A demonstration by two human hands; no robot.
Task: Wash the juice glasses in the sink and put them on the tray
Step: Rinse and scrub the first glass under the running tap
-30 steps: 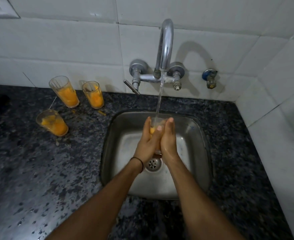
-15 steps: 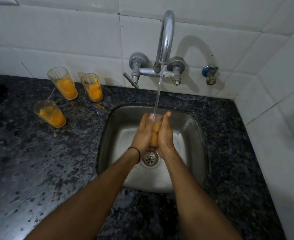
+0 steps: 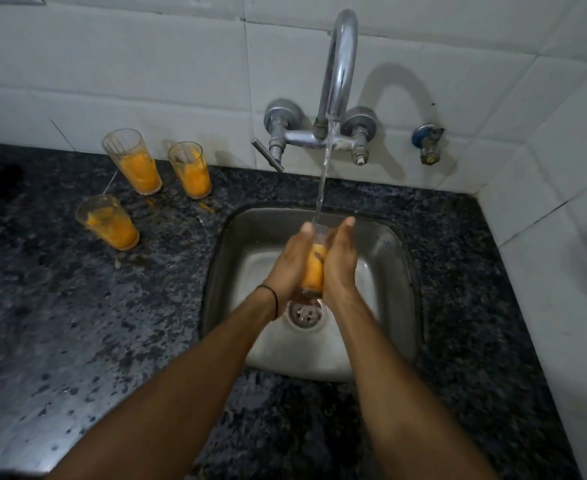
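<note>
A juice glass [image 3: 314, 268] smeared with orange pulp stands upright over the steel sink [image 3: 401, 271], above the drain [image 3: 304, 313]. My left hand [image 3: 290, 268] and my right hand [image 3: 340, 268] press it between their palms, fingers straight and pointing up. Water from the tap [image 3: 340, 64] runs down into the glass mouth. Three more dirty glasses stand on the counter at the left: a tall one [image 3: 136, 164], one beside it [image 3: 191, 171], and a nearer one [image 3: 112, 225]. No tray is in view.
The dark speckled counter [image 3: 94, 341] surrounds the sink, with orange drips [image 3: 207, 207] near the glasses. White tiled walls close off the back and right side. A lever handle [image 3: 268, 155] sticks out left of the tap, and a small valve [image 3: 429, 142] sits on the wall.
The glass has sunk a little lower between my palms, showing more of its orange side. The view has tilted slightly. The water keeps running.
</note>
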